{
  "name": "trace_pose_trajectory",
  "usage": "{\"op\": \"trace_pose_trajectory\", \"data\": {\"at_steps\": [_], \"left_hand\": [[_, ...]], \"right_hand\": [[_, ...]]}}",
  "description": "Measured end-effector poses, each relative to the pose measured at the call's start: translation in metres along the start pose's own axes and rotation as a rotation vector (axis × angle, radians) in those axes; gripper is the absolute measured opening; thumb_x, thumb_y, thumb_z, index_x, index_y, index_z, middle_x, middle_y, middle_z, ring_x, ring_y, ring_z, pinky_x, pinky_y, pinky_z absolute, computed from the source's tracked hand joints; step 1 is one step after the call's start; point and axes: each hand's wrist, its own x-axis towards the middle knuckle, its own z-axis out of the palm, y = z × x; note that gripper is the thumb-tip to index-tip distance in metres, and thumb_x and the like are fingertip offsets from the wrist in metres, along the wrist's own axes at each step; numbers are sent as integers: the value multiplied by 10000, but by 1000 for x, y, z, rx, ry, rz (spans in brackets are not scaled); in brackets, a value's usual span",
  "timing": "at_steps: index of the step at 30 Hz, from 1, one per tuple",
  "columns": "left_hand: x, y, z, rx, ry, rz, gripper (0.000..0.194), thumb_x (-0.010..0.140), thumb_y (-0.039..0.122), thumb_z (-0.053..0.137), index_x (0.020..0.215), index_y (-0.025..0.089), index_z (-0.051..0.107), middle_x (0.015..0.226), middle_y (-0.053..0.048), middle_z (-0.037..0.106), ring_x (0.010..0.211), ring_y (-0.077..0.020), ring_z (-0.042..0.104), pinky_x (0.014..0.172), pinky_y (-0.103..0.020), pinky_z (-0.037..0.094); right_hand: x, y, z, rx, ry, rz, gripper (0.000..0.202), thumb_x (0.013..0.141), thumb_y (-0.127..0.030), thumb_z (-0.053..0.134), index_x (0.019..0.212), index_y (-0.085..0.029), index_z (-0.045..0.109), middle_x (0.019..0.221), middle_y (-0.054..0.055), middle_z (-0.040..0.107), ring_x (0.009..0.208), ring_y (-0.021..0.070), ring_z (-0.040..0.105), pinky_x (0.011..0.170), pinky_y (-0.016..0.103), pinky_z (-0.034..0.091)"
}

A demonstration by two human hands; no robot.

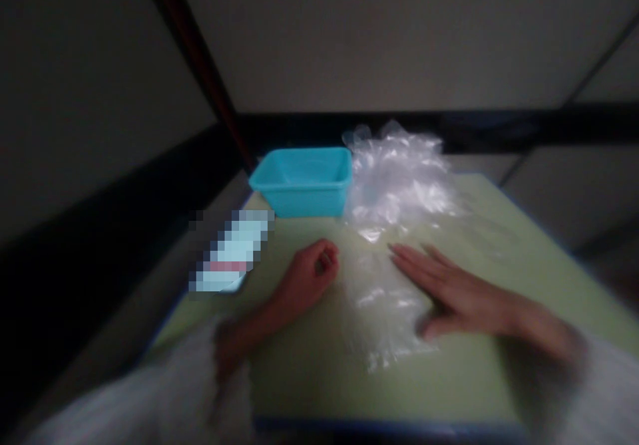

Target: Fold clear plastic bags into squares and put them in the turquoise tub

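Observation:
A clear plastic bag [384, 305] lies flat and wrinkled on the table in front of me. My right hand [449, 292] is open over its right side, fingers stretched out towards the bag's upper part and thumb apart near its lower right. At the upper left edge of the bag, my left hand [312, 269] is closed, thumb and fingers curled into a ring. Blur hides whether a bit of the bag's edge is between those fingertips. Just beyond both hands rises a loose heap of clear plastic bags [399, 179].
An aqua plastic basin [309, 200] stands at the back left, beside the heap. Left of my left hand lies a phone-like slab [234, 252], its face pixelated. The yellow-green table [309, 385] has a blue edge, with walls behind and to the left.

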Motion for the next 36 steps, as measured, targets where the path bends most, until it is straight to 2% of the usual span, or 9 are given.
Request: {"op": "trace_pose_trajectory", "data": {"at_steps": [2,4,7,9,12,18,30,33,36], "left_hand": [[0,0,0,-41,2,-10,36,732,164,529,760,167,551,710,4,557,648,-120,532,529,-193,414],[-1,1,0,-145,-26,-24,31,739,189,540,761,168,547,710,3,569,659,-127,557,554,-210,441],[-3,5,1,-371,-167,-26,121,783,267,542,815,156,576,783,-33,638,744,-151,617,683,-269,490],[-6,10,3,-483,-278,-30,202,806,327,549,869,145,607,885,-75,676,850,-182,638,787,-316,489],[-11,18,8,-555,-382,-69,266,789,390,599,890,146,632,957,-99,681,930,-221,636,841,-357,480],[-15,16,15,-566,-447,-106,256,787,404,611,852,157,632,947,-94,677,943,-222,635,844,-353,484],[-11,3,16,-580,-359,-201,279,739,391,661,820,145,559,810,-56,669,765,-179,666,715,-311,516],[-9,8,14,-610,-337,-178,309,717,410,680,817,143,560,807,-52,668,756,-180,669,717,-314,514],[-8,15,12,-641,-329,-154,318,715,420,683,823,144,565,816,-53,670,765,-180,668,722,-311,511]], "right_hand": [[3,-6,-5,67,29,-10,868,845,-503,568,1490,-216,64,1531,154,184,1388,317,202,1104,588,121],[6,-13,-9,195,90,11,643,905,-404,517,1458,-231,238,1477,125,348,1342,268,336,1095,516,254],[11,-24,-10,441,223,73,310,947,-313,452,1235,-221,520,1245,88,588,1132,207,554,949,387,451],[15,-28,-6,575,274,97,221,956,-296,432,1089,-201,580,1073,70,645,985,181,606,837,333,495],[20,-30,2,685,266,103,207,962,-287,416,1016,-181,587,960,60,647,905,166,604,766,299,491],[25,-27,8,722,223,113,188,958,-263,427,975,-164,585,899,53,642,844,149,597,737,277,477],[23,-22,7,764,212,153,218,950,-313,444,912,-159,593,862,61,654,788,148,604,683,280,484],[17,-24,-3,651,202,71,214,937,-311,471,880,-157,609,832,56,637,755,144,589,656,275,471],[7,-29,-17,488,85,-73,201,927,-283,496,831,-165,626,821,43,605,764,139,571,673,275,455]]}}
